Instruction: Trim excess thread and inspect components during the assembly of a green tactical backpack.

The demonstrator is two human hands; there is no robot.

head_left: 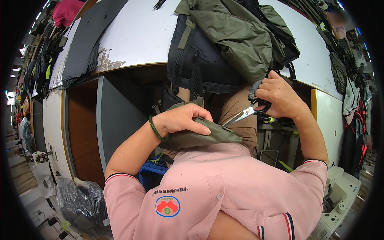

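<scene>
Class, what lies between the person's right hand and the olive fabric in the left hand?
The scissors, held in the right hand, blades pointing to the olive fabric in the left hand; the head view shows this.

Creased olive-green fabric [196, 137] hangs folded under the left hand's [182, 120] thumb, tapering rightward past that grip. Silver-bladed, dark-handled scissors [245, 113] slant down-left from the right hand's [278, 96] grip, tips at the fabric's upper edge.

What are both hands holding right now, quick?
Left hand: closed, holding olive-green fabric.
Right hand: closed, holding scissors.
</scene>
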